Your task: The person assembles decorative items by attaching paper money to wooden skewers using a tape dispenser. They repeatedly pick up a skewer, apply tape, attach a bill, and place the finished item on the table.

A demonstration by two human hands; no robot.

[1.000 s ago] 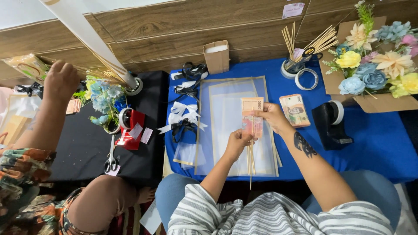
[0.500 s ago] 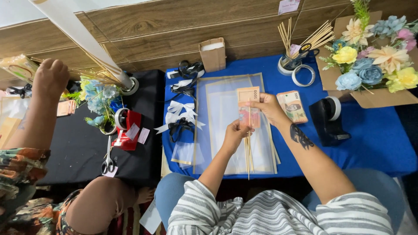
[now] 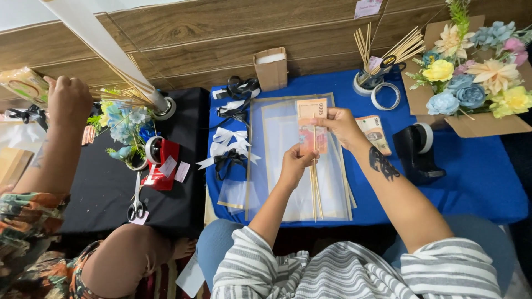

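Here, left hand [image 3: 295,161] hiding skewers [image 3: 316,188], right hand [image 3: 339,123] pinching banknote [image 3: 310,123]

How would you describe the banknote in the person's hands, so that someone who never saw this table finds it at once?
Start at the blue cloth and go to the clear plastic sleeves lying at its middle. Above them, the left hand and right hand hold one pinkish banknote upright against thin wooden sticks. The other banknotes lie flat, right of the hands.

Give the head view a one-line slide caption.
Both hands, left hand and right hand, hold a banknote on thin wooden sticks above clear sleeves.
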